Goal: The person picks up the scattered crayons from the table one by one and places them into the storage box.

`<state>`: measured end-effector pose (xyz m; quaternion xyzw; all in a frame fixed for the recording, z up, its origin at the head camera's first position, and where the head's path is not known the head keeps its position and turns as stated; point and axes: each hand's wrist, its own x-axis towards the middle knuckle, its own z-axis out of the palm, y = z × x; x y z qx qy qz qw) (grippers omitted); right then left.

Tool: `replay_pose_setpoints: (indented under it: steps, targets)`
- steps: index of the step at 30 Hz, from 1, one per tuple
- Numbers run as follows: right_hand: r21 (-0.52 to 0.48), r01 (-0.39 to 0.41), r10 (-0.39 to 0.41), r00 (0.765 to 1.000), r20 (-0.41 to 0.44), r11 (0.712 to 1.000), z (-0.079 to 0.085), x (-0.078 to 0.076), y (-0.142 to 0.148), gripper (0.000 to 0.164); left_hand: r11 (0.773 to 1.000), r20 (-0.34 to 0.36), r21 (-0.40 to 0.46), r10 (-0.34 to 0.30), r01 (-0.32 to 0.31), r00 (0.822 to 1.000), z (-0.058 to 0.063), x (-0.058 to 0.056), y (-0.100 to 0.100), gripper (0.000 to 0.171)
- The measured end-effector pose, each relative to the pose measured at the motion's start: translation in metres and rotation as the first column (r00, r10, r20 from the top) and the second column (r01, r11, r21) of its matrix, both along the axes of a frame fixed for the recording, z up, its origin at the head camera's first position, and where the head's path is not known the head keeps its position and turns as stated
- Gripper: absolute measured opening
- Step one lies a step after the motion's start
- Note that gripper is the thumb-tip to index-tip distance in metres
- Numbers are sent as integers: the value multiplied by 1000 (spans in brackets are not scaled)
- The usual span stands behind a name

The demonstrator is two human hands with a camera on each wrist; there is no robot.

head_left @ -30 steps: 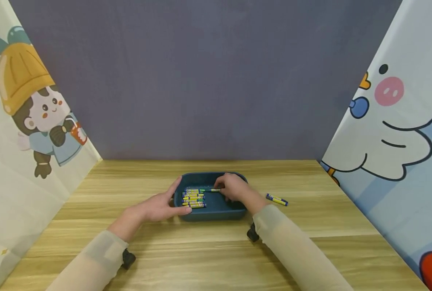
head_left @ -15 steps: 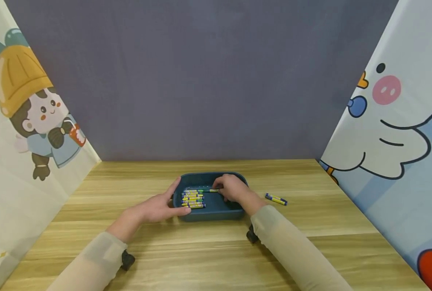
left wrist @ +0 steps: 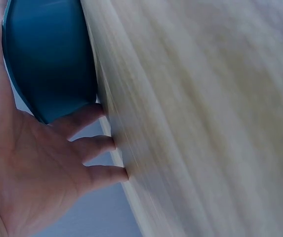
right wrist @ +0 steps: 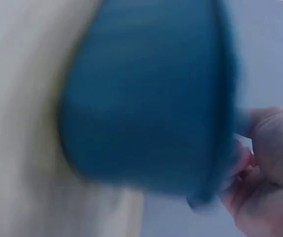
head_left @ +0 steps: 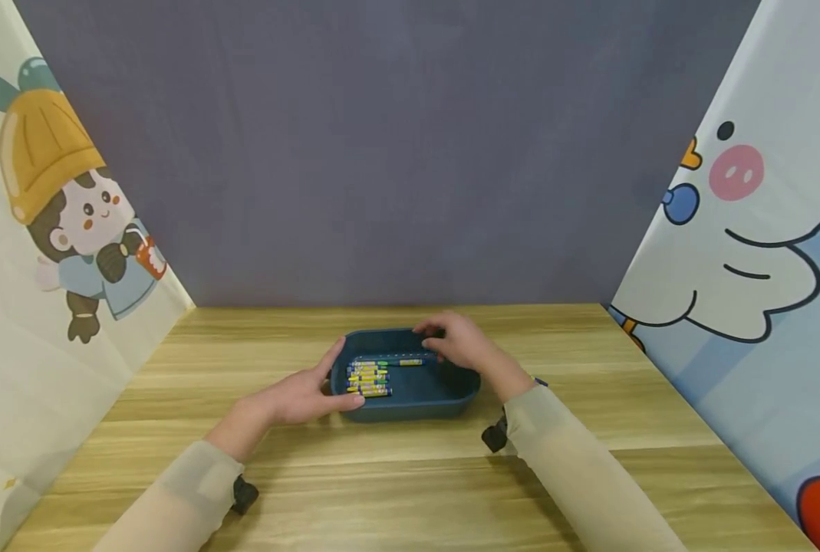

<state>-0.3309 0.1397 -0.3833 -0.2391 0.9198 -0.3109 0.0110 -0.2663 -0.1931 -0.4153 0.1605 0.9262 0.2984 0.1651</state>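
Note:
A dark blue bin (head_left: 410, 412) holds several crayons (head_left: 368, 378) in yellow and blue wrappers, stacked in a row at its left end. One more crayon (head_left: 411, 363) lies along the back wall, end to end with that row. My left hand (head_left: 306, 392) spreads across the bin's left end, thumb over the front rim and index finger at the back corner. In the left wrist view its other fingers (left wrist: 106, 174) reach down to the tabletop. My right hand (head_left: 456, 340) hovers over the bin's back right corner with loosely bent fingers and nothing visible in them.
The bin stands on a wood-grain table (head_left: 382, 483). Another crayon (head_left: 539, 381) lies right of the bin, mostly hidden behind my right sleeve. A grey wall (head_left: 396, 153) rises at the back, with cartoon-printed panels on both sides.
My right hand has let go of the crayon at the back wall and lifted up and to the right. The sleeve now covers most of the loose crayon. My left hand stays put.

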Motion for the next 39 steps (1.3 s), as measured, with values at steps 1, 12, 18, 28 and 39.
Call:
replay_pose_setpoints:
  steps: [1,12,18,28,39]
  targets:
    - [-15,6,-7,1000,-13,1000,4,1,8,29,1000,-1,-2,-1,1,1000,0,0,0,125]
    - [22,72,-73,994,80,997,-12,12,130,27,1000,-6,-3,-15,15,1000,3,0,0,125]
    - [129,60,-73,992,105,990,-30,14,174,23,1000,-1,12,-21,21,1000,4,1,-1,124]
    - [143,83,-103,985,136,986,-34,18,197,22,1000,15,7,-3,3,1000,2,1,-1,124]
    - [118,94,-110,985,136,989,-35,22,204,22,1000,16,11,-3,3,1000,1,2,-1,124]
